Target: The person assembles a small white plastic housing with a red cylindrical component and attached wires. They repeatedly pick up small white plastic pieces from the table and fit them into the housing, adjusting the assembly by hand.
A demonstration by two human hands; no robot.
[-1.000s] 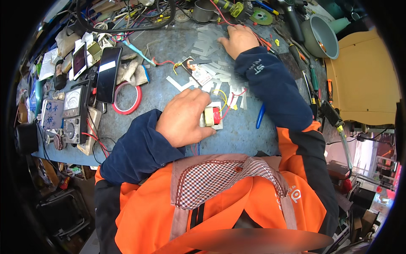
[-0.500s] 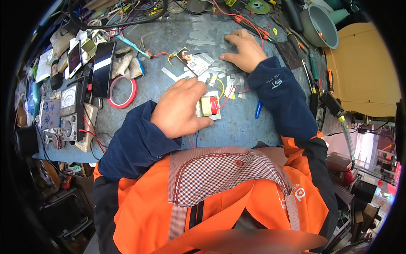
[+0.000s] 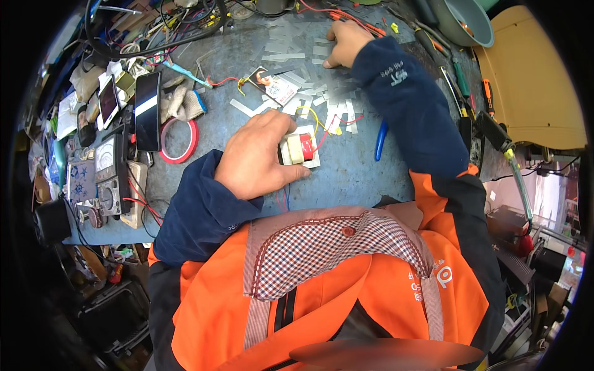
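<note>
Right hand (image 3: 351, 44) farther outward, grip apart; left hand (image 3: 255, 154) round transformer (image 3: 294, 148) (clamping unclear), open bench (image 3: 343, 179) rightward.

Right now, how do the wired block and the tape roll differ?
The wired block is boxy, red and cream; the tape roll is a flat ring. The wired block sits beside the left hand; the tape roll lies untouched. Both show red.

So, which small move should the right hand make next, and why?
Probably the right hand should pick up one of the flat metal strips beside it. Several lie loose within its reach, while the left hand, curved around the cream-and-red coil, could steady that. I cannot tell whether the right hand already holds one.
</note>
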